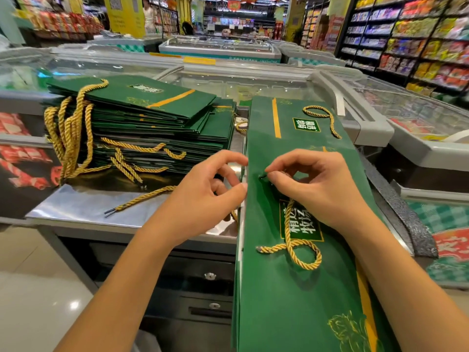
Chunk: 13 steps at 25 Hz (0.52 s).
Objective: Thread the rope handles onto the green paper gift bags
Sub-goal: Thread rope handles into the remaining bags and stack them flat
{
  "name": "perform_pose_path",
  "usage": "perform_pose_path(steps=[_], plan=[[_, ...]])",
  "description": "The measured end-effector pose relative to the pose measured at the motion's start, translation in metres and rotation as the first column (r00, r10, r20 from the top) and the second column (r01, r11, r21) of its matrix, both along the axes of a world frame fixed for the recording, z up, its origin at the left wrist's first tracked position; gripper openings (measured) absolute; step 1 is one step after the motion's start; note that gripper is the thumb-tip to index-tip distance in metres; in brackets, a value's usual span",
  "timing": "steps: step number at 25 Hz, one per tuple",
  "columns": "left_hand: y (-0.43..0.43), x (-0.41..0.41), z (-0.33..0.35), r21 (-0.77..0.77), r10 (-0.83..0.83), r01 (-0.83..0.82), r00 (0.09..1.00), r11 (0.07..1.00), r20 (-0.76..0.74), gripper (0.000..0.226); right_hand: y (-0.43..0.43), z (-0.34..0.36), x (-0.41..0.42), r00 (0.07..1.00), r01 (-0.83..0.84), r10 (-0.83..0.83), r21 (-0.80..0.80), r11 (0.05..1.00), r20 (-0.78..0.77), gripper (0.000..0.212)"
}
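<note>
Glass-topped freezer chests (228, 82) stretch away beyond both your hands, and a steel counter (76, 207) runs under your left hand (203, 199). The green paper gift bag (291, 301) lies flat beneath your right hand (317, 184) and reaches back past your wrist toward you. A stack of finished bags (157, 115) sits beyond your left hand, its gold handles hanging off the far side. Your left hand curls its thumb and fingers onto the gift bag's near edge, holding it. Your right hand pinches the dark tip of the gold rope handle (299, 250) between thumb and forefinger at a hole in the bag; the rope loops behind your palm. A loose rope (142, 198) lies left of your left hand, and another rope (327, 118) lies beyond your right.
</note>
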<state>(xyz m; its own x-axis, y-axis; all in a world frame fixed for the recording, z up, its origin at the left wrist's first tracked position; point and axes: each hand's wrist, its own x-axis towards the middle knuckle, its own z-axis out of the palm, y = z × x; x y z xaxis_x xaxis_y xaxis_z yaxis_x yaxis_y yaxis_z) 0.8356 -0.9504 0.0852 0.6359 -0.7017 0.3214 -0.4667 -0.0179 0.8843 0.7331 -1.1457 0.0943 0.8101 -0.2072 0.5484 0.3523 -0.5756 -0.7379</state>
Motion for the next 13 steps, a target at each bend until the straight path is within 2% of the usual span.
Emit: perform_pose_path(steps=[13], plan=[[-0.0057, -0.0048, -0.0053, 0.007, 0.037, -0.039, 0.992, 0.999, 0.124, 0.039, 0.0006, -0.0007, -0.0019, 0.997, -0.067, 0.068, -0.015, 0.998, 0.042, 0.02]])
